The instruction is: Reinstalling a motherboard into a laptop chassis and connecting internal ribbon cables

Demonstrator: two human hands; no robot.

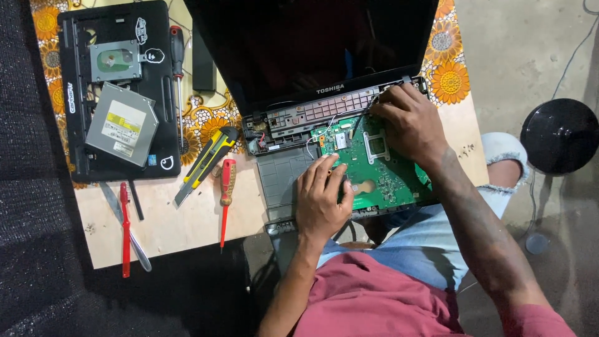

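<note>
An opened black laptop lies on the table with its green circuit board exposed. My left hand rests on the board's near left edge, fingers curled with a small orange-tipped thing between them. My right hand presses on the board's far right corner by the hinge, fingers bent; what it holds is hidden. A grey panel of the laptop base shows left of the board.
A second black laptop base with a silver optical drive lies at far left. Nearby lie a yellow utility knife, red screwdrivers and a black one. A black round stool stands at right.
</note>
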